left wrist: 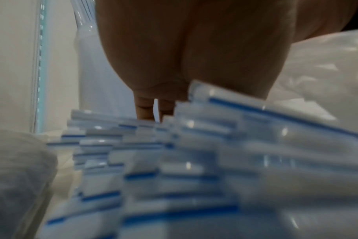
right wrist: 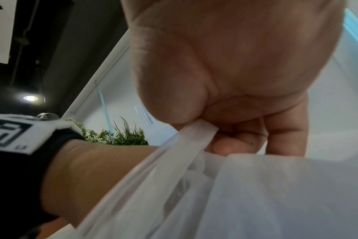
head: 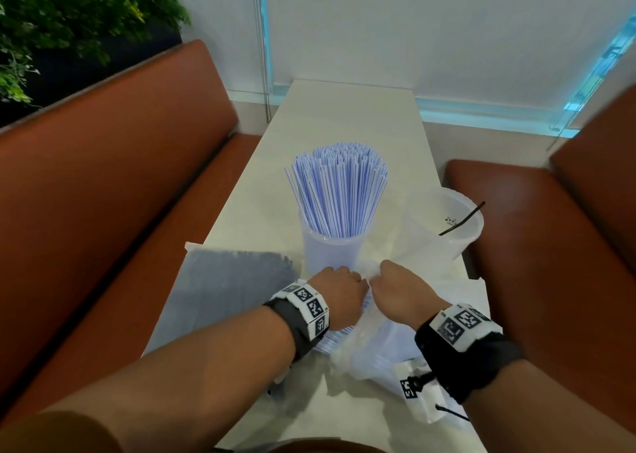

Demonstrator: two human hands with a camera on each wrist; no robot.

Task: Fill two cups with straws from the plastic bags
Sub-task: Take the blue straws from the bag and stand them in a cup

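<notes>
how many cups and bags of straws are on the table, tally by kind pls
cups: 2, one full of striped straws, one holding a single black straw
plastic bags: 2, a dark-straw bag, and a clear bag under both hands
total: 4

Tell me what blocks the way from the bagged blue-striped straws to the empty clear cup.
Mainly the clear plastic bag: it still wraps the blue-striped straws, with the right hand pinching its edge and the left hand on them. The empty clear cup holds only one black straw.
</notes>
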